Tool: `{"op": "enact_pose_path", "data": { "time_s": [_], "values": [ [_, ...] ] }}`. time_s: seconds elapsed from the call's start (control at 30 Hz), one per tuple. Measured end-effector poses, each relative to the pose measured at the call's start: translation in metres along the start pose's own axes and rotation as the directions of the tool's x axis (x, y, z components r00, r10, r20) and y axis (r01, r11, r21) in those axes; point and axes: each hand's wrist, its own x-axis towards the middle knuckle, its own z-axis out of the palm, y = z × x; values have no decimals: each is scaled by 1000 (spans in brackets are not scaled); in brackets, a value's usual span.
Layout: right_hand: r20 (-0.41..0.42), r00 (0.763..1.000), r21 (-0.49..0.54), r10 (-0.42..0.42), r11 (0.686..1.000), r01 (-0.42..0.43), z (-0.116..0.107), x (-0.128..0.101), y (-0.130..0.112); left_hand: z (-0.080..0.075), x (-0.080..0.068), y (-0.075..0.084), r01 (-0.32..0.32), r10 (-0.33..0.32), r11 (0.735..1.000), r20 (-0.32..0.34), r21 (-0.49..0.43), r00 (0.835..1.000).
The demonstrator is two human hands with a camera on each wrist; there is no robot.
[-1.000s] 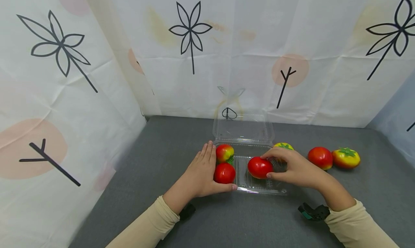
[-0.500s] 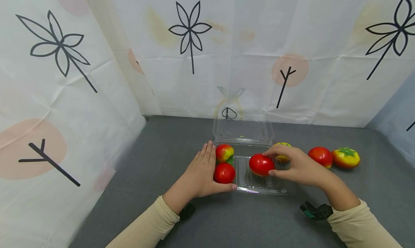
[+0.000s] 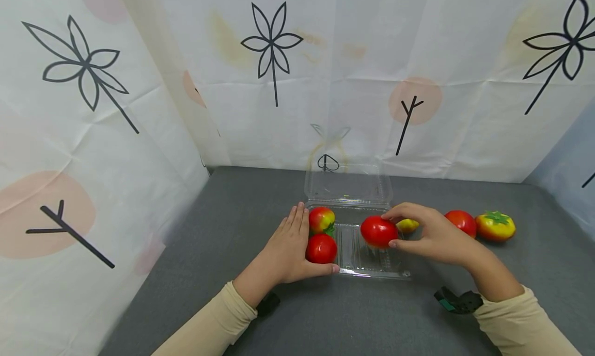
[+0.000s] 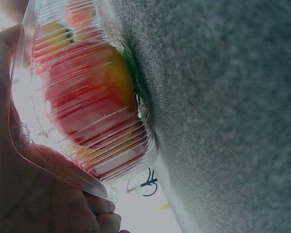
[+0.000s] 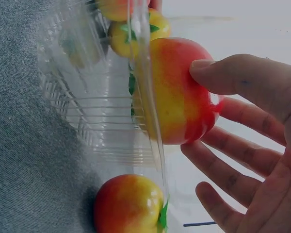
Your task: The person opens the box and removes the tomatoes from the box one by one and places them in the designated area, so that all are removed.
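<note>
Pinching the glossy red fruit (image 3: 378,232) was the right hand (image 3: 429,237), thumb on one side and fingertips on the other, spread only as wide as the fruit. From my end of the feed I saw it above the right half of the clear box (image 3: 372,274), its leafy side turned down; I could not tell whether it touched the box floor. The left hand (image 3: 287,247), straight-fingered, lay against the box's left wall with its thumb along the near rim.

In the left half sat a red-and-yellow fruit (image 3: 321,219) at the far side and a plain red fruit (image 3: 321,248) nearer me. Beyond the right wall, a yellow fruit (image 3: 407,226) showed partly behind the right hand, with more fruit (image 3: 495,226) farther right on the tabletop (image 3: 251,196).

I judged the pinched fruit light and stiff, its smooth skin a little slippery, so I favoured a wide hold around its broadest part, clear of the leaves. The box looked thin and flimsy, best steadied flat at its wall, since squeezing might buckle it.
</note>
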Motion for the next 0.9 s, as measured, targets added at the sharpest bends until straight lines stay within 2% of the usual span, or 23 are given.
{"op": "enact_pose_path", "data": {
  "time_s": [0.4, 0.9],
  "values": [
    [-30, 999, -61, 27, 998, -29, -8, -1, -3, -2, -3, -1, 4, -4, 1000, -1, 1, 1000],
    [-89, 996, -84, 1, 996, -9, -20, -8, -7, 0, -2, 0, 2, -2, 1000, 5, -2, 1000]
  ]
}}
